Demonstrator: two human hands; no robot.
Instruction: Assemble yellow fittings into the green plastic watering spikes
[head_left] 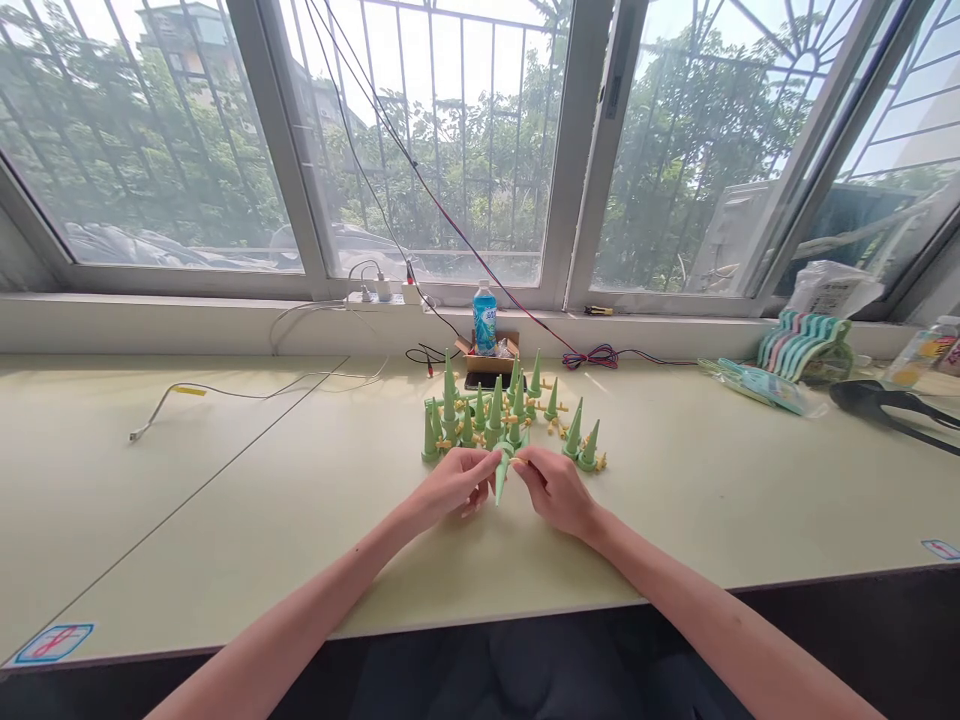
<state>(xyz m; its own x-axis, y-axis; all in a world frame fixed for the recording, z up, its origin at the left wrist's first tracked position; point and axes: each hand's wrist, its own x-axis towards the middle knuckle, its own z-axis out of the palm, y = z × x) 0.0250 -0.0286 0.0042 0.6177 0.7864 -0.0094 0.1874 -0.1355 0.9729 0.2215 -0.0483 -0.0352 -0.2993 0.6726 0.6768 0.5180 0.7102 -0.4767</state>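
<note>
My left hand (463, 478) is closed on a pale green cone-shaped plastic piece (501, 482), whose tip points down toward me. Close on its right, my right hand (553, 487) pinches a small pale yellow piece (517, 460) against the cone's wide end; the fingers partly hide it. Just behind both hands stands a cluster of similar green cones (496, 408), tips up, many with small yellow pieces sticking out of their sides. Two more green cones (574, 430) stand together at the right of the cluster.
Behind the cones are a black flat object (486, 381) and a small cardboard box (491, 364) with a blue-labelled bottle (484, 318). A white cable (240, 396) lies at left. Hangers (802, 340), packaged items (761, 385) and a black strap-like object (896, 400) are at right.
</note>
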